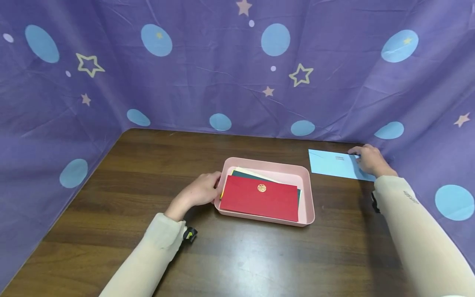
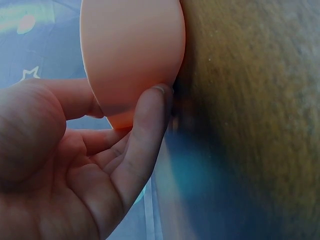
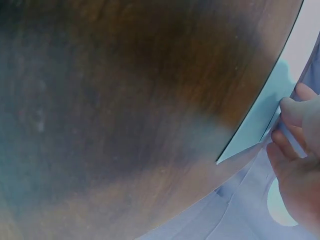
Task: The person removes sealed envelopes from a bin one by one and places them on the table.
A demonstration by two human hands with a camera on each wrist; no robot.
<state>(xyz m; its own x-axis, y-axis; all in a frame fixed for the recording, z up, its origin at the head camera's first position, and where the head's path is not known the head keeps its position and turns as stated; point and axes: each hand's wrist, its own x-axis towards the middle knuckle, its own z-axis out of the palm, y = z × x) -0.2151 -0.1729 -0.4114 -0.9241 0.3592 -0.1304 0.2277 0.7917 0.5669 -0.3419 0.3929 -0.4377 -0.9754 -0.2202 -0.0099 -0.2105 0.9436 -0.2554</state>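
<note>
The left hand [image 1: 199,189] grasps the tray [image 1: 272,164], which is pink and stands just to the right of this hand. Its fingers are bent about the end wall, as the left wrist view shows well. In the tray, between the two hands but nearer to the left one, lies a red envelope [image 1: 259,202] with a gold sign. Under it I can see the edges of a green sheet [image 1: 239,174] and a cream one [image 1: 246,170].

The right hand [image 1: 371,160] is well apart from the tray. It touches the blue envelope [image 1: 330,164], which lies flat on the table [image 1: 156,165] and extends to the left from below this hand. The thumb is at the envelope's far edge; whether the hand pinches the paper, I cannot tell. Beyond both hands hangs a purple curtain [image 1: 222,62] with stars.
</note>
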